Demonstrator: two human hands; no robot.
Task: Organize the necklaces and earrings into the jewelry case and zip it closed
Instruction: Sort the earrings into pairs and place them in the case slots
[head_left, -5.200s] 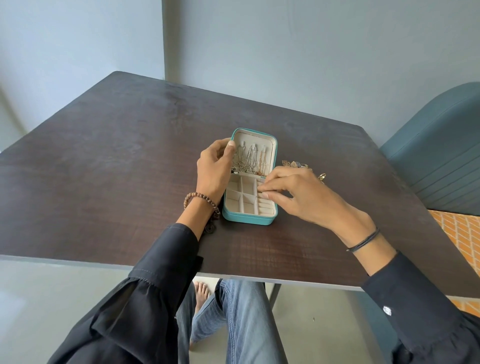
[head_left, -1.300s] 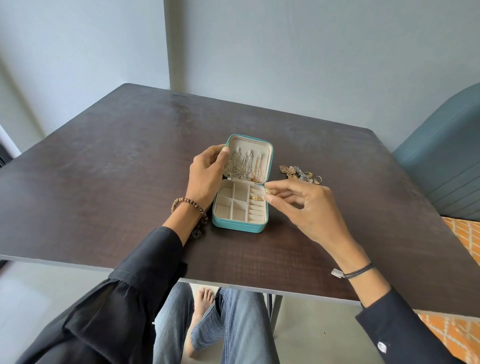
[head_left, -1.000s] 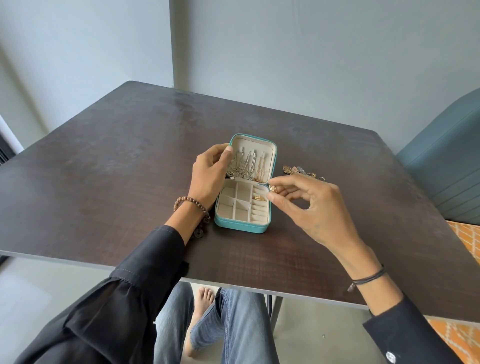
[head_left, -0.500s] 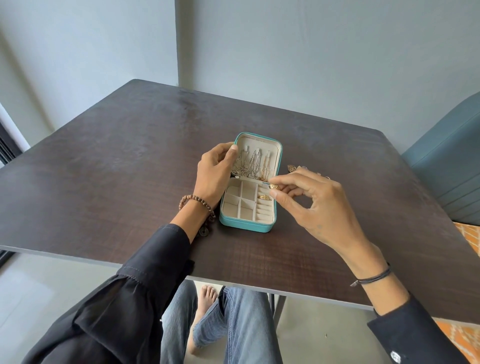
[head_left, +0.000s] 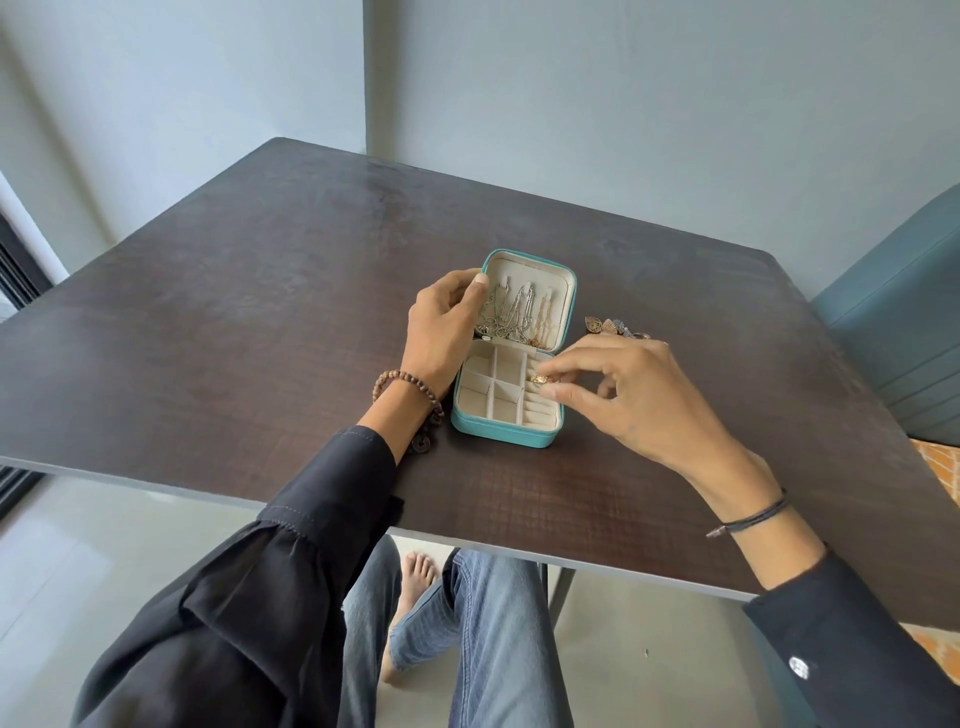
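Observation:
A small teal jewelry case (head_left: 501, 433) lies open on the dark table (head_left: 260, 338). Several necklaces (head_left: 519, 317) hang inside its raised lid. My left hand (head_left: 441, 332) grips the lid's left edge, thumb on the rim. My right hand (head_left: 623, 395) pinches a small gold earring (head_left: 540, 379) between thumb and forefinger, right over the slotted right side of the cream tray. A few loose earrings (head_left: 613, 326) lie on the table just right of the lid, partly hidden behind my right hand.
A teal upholstered seat (head_left: 904, 322) stands at the table's right side. Grey walls rise behind the far edge. The table's near edge runs just below my forearms, with my knees under it.
My right hand has lowered the gold earring from beside the lid's hinge down onto the tray's right side. My left hand keeps hold of the lid.

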